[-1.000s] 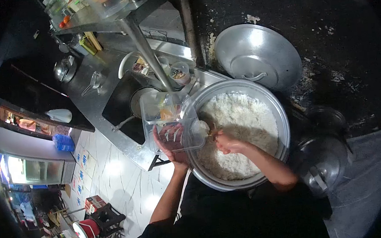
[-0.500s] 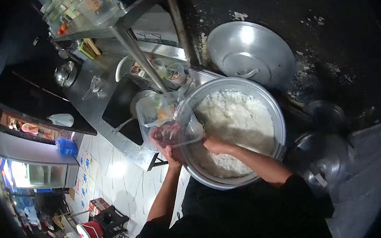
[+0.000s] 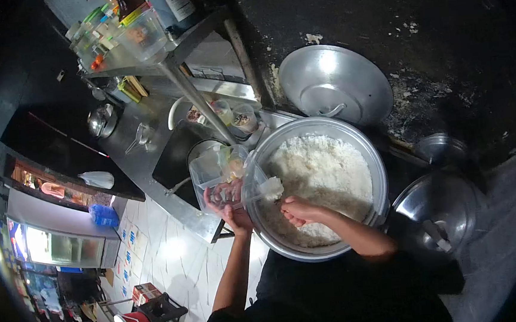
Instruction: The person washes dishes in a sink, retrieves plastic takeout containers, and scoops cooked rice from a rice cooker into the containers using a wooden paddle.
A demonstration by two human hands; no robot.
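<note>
My left hand (image 3: 233, 213) supports a clear plastic container (image 3: 208, 169) from below and the side, its fingers showing through the wall. The container has a divider and tilts over the left rim of a large metal pot (image 3: 372, 153). White cooked rice (image 3: 324, 168) fills much of the pot, with a hollow on the near side. Over that hollow, my right hand (image 3: 300, 210) is closed in a fist around what looks like a rice scoop, its handle mostly hidden. A clump of rice (image 3: 272, 189) sits at the scoop's end, at the container's edge.
A wide metal lid (image 3: 336, 84) leans behind the pot. Another round lid (image 3: 435, 208) lies to the right. On the left, a steel counter (image 3: 128, 140) holds cups (image 3: 244, 119) and a pan, under a raised shelf (image 3: 195, 39). A table leg stands close by.
My right hand has come up out of the rice, bringing a clump to the container's edge. The container has tilted slightly, and the whole view has shifted a little.
</note>
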